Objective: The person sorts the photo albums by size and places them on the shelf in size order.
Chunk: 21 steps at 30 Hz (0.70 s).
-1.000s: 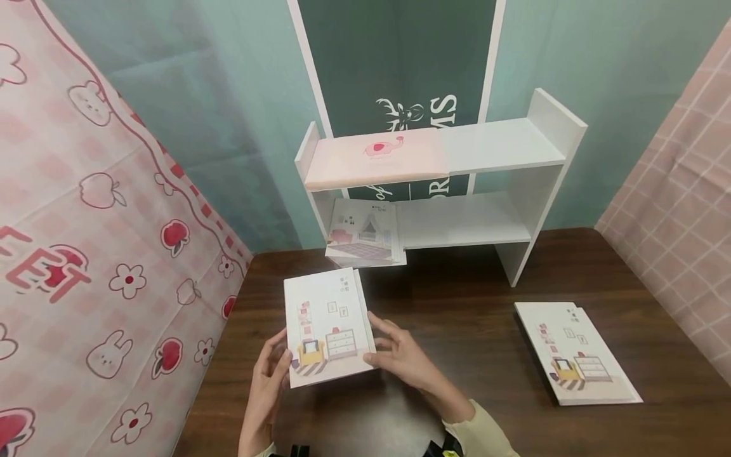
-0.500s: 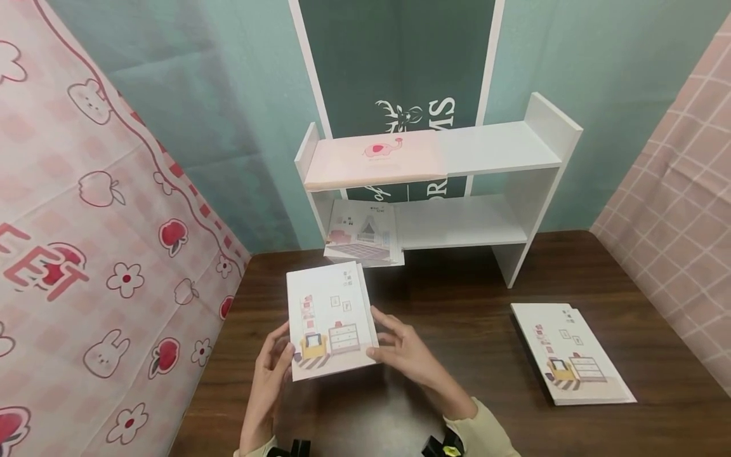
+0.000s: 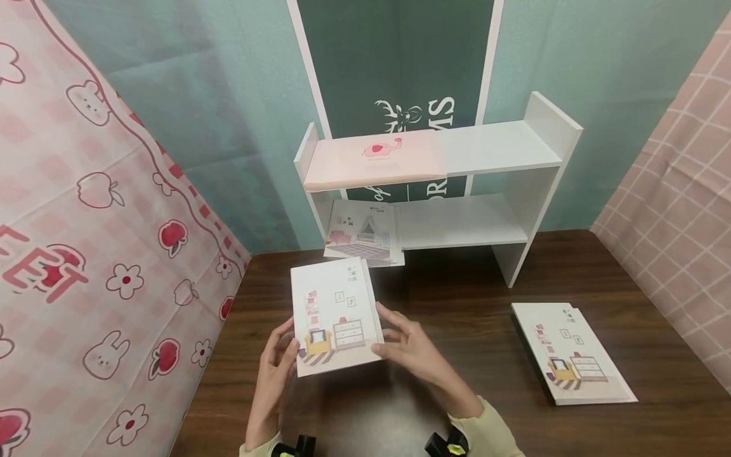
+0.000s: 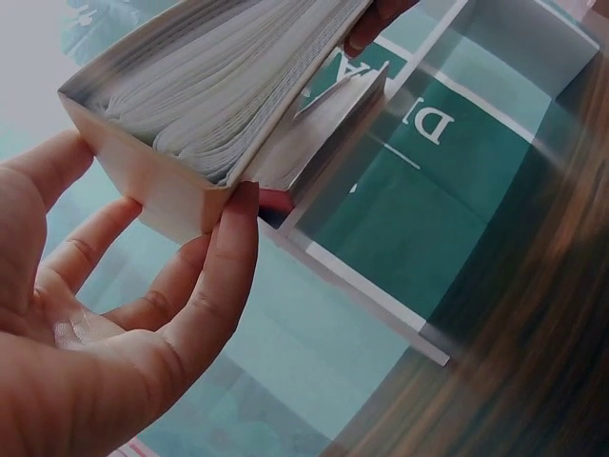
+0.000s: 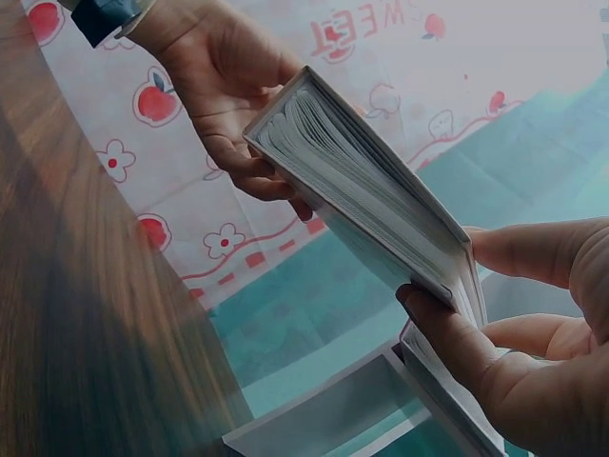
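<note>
Pinching a thick, white, rectangular paper book with a yellow-armchair cover [image 3: 337, 316] by its sides, between left hand [image 3: 276, 365] and right hand [image 3: 412, 344]. In head view, showing mainly that cover; in both wrist views, revealing layered page edges [image 4: 224, 81].

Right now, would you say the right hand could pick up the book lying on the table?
Probably not yet: the right hand pinches another book, though the way to the lying book looks free.

Before the bookshelf [image 3: 462, 222], the held book [image 3: 337, 317] is left of the second book [image 3: 573, 355], which lies on the surface [image 3: 457, 304].
</note>
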Motion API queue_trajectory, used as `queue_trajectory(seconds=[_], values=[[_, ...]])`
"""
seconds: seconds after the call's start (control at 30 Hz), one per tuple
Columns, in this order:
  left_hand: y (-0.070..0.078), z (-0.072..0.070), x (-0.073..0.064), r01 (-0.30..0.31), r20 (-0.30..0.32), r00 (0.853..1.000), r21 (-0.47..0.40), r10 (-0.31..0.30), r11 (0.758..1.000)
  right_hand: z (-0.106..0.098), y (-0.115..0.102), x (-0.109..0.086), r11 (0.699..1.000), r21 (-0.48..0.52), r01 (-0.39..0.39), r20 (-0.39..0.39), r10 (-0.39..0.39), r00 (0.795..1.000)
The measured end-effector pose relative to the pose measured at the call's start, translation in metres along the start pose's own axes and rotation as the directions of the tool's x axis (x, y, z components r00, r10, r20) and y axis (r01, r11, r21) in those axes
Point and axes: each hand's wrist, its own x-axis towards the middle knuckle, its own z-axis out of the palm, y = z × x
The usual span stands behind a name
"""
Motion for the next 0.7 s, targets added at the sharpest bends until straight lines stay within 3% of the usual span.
queue_trajectory(seconds=[0.37, 0.7], values=[[0.0, 0.006, 0.007, 0.061, 0.01, 0.998, 0.037, -0.061, 0.997, -0.007, -0.006, -0.005, 0.999, -0.032, 0.017, -0.032, -0.018, 0.999], [0.0, 0.011, 0.012, 0.033, 0.075, 0.997, 0.036, -0.036, 0.999, -0.014, -0.009, -0.007, 0.998, -0.047, 0.031, -0.043, -0.033, 0.999]])
